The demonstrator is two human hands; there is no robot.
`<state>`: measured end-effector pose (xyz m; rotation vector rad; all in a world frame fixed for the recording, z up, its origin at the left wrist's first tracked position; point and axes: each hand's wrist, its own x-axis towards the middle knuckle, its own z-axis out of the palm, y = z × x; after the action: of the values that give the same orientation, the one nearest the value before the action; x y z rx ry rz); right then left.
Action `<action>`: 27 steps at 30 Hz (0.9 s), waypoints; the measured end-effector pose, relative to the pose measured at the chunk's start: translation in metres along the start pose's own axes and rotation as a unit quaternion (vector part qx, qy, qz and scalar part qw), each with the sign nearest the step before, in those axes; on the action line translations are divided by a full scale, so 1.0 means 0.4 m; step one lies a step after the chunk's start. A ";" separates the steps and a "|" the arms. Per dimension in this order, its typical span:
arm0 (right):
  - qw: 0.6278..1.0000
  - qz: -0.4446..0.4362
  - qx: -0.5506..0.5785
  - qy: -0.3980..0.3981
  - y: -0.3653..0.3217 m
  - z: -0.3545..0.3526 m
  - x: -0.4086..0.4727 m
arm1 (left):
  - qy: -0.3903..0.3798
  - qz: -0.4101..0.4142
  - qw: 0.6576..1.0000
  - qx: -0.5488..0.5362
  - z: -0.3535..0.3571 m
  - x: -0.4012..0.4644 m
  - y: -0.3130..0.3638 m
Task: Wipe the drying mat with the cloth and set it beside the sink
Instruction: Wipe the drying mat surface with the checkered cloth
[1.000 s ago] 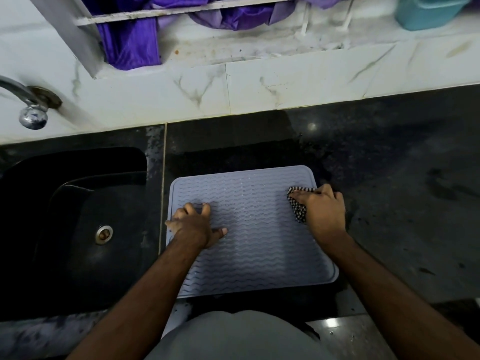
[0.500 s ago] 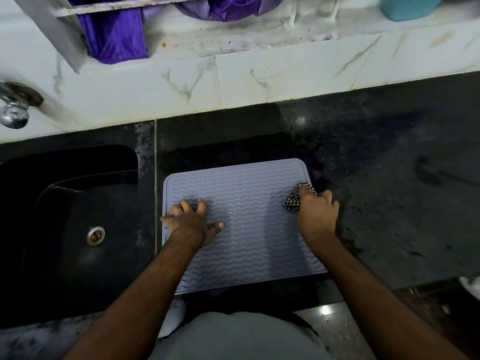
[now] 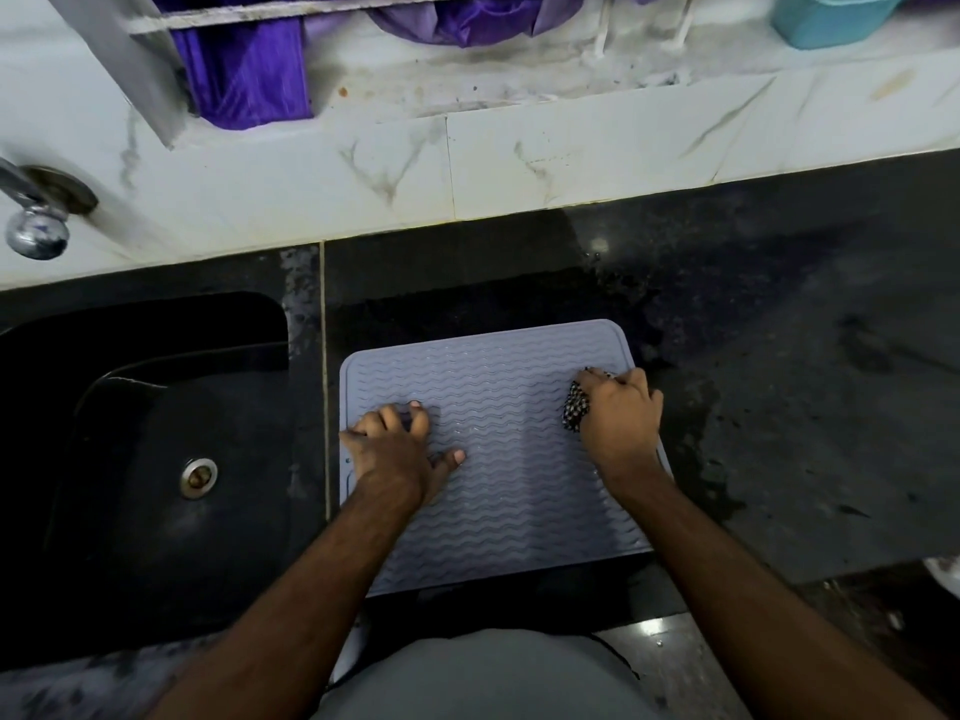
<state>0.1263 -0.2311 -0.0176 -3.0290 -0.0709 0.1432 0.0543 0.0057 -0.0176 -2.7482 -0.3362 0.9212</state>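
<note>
A pale lilac drying mat point(image 3: 498, 407) with wavy ridges lies flat on the black counter, just right of the sink point(image 3: 156, 433). My left hand point(image 3: 397, 449) presses flat on the mat's left side, fingers spread. My right hand point(image 3: 621, 418) rests at the mat's right edge, closed around a bunched black-and-white checked cloth point(image 3: 575, 407). Only a small part of the cloth shows past my fingers.
The black counter point(image 3: 805, 407) stretches to the right, with wet patches beside the mat. A chrome tap point(image 3: 36, 220) juts from the white marble wall at left. Purple fabric point(image 3: 249, 70) and a teal container point(image 3: 831, 18) sit on the ledge behind.
My right hand has kept the cloth near the mat's upper right edge, shifting slightly along it. My left hand stays pressed on the mat. The view has shifted a little.
</note>
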 end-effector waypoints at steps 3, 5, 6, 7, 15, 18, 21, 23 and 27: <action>1.000 -0.013 0.013 -0.008 -0.019 0.004 0.010 | 0.012 0.005 1.000 0.004 0.005 -0.001 -0.003; 0.999 -0.016 0.029 -0.003 -0.034 0.007 0.015 | 0.017 0.009 1.000 0.002 0.008 0.000 -0.005; 0.999 -0.016 0.035 -0.003 -0.043 0.009 0.016 | 0.019 0.011 1.000 0.001 0.009 0.001 -0.007; 0.999 -0.019 0.038 -0.005 -0.053 0.010 0.016 | 0.022 0.013 1.000 0.002 0.010 0.002 -0.007; 0.994 -0.072 0.076 -0.040 -0.150 0.032 -0.007 | 0.045 0.019 0.999 0.002 0.025 0.010 -0.009; 0.990 -0.098 0.096 -0.043 -0.189 0.042 -0.017 | 0.050 0.019 0.999 -0.002 0.028 0.008 -0.010; 0.985 -0.117 0.115 -0.046 -0.215 0.053 -0.022 | 0.064 0.023 0.998 0.004 0.030 0.003 -0.011; 0.983 -0.127 0.120 -0.060 -0.228 0.061 -0.023 | 0.074 0.024 0.997 -0.003 0.038 0.000 -0.010; 0.978 -0.144 0.133 -0.076 -0.251 0.072 -0.018 | 0.110 0.012 0.990 -0.087 0.083 -0.023 -0.013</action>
<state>0.1123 -0.1285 -0.0345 -2.6995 -0.4613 0.3301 0.0262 0.0127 -0.0367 -2.9834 -0.3592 0.6112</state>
